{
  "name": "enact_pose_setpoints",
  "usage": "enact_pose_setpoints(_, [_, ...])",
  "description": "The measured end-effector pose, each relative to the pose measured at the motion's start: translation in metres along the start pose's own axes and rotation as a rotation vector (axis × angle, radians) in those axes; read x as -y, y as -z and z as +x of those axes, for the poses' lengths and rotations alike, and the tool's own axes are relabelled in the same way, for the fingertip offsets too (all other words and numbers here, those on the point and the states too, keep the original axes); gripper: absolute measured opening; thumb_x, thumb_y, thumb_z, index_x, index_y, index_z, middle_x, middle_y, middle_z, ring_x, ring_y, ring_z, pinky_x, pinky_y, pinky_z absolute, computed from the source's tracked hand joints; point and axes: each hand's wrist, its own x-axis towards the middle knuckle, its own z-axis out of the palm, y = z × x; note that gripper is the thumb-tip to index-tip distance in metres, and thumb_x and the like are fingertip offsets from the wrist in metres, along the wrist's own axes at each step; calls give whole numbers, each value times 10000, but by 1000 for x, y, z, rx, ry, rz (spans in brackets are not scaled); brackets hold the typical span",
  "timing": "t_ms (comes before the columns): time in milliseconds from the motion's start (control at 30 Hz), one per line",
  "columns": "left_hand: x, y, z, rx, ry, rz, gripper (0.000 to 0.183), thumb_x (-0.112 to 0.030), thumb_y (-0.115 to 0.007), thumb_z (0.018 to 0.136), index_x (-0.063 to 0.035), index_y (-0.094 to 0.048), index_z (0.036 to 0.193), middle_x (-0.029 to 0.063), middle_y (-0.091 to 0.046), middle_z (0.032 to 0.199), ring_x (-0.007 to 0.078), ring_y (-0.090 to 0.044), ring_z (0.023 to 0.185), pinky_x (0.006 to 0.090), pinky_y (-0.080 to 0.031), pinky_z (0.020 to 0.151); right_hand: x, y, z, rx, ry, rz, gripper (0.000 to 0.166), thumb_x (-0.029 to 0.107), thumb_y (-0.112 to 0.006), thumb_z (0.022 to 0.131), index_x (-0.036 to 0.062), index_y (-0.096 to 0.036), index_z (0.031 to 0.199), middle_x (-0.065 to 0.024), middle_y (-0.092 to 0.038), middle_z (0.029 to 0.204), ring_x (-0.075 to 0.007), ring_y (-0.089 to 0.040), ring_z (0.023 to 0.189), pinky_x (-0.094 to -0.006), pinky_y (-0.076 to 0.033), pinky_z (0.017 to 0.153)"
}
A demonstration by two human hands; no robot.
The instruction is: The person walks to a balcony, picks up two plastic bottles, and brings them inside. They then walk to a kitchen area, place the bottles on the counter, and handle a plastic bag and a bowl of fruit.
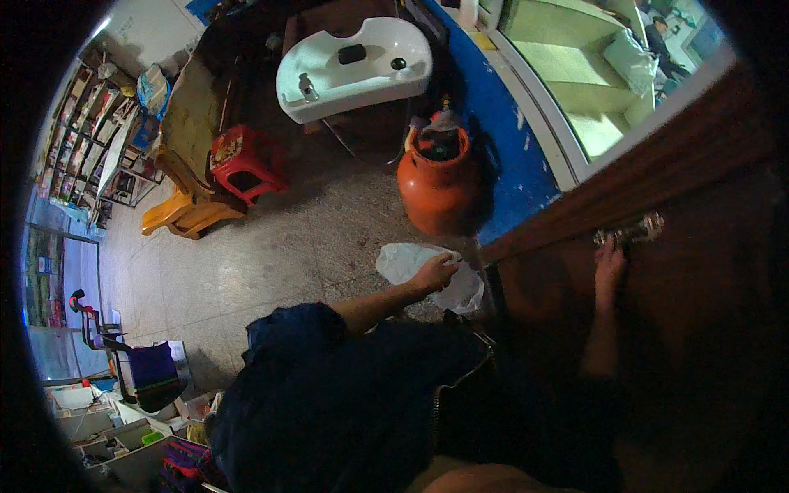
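Note:
My left hand (pixel 436 274) is closed on the top of a white plastic bag (pixel 462 288), which hangs over the speckled floor. What the bag contains cannot be made out. My right hand (pixel 609 265) reaches up to a metal door handle (pixel 630 230) on a dark wooden door (pixel 555 277); its fingertips touch the handle's left end. Whether the fingers wrap round it is hard to see in the dim light. An orange gas cylinder (pixel 439 191) stands just beyond the bag, beside the blue wall.
A white basin (pixel 370 74) stands beyond the cylinder. To the left are a red plastic stool (pixel 249 175), a wooden bench (pixel 194 212), shelves (pixel 86 129) and a dark chair (pixel 154 376). Behind the window (pixel 573 80) at the upper right, a person (pixel 662 49) is visible.

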Motion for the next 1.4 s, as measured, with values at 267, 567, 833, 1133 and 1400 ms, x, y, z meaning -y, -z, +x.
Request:
enact_pose_setpoints(267, [-24,-115,26,162,-200,183,287,-276,-477,870,-37,-489,1029,32,-474,573,131,-441,486,269,-355,437,-10,27,43,4,125,-77,334,339,-422,900,37,-480,772,-24,-416,555,-109,-390,503,-271,-348,473])
enact_pose_setpoints(567, [-65,-207,46,110,-167,164,190,-181,-498,864,-49,-478,999,-35,-461,539,61,-419,444,225,-342,393,-43,101,137,-97,343,-480,347,298,-418,888,-45,-469,907,-269,-561,818,-426,-541,742,-462,-428,593])
enact_pose_setpoints(833, [-107,-286,100,191,-120,49,218,-180,-447,898,-28,-473,1053,-12,-460,524,61,-401,438,205,-316,409,-135,199,245,-35,164,-709,391,308,-435,877,-71,-403,968,-307,-546,796,-438,-547,775,-472,-446,613])
enact_pose_setpoints(1133, [-134,-338,232,207,-70,-130,323,-173,-440,897,-62,-415,1199,-23,-461,557,36,-371,438,174,-313,421,-188,255,287,-264,-139,-510,467,362,-434,850,-97,-447,939,-256,-591,787,-403,-571,804,-445,-432,693])
enact_pose_setpoints(1400, [-168,-337,352,101,-100,-215,274,-162,-415,906,-54,-419,1158,-20,-443,588,38,-355,449,176,-339,439,-317,273,302,-452,-357,-412,327,322,-441,861,2,-508,869,-155,-601,711,-297,-610,718,-393,-455,628])
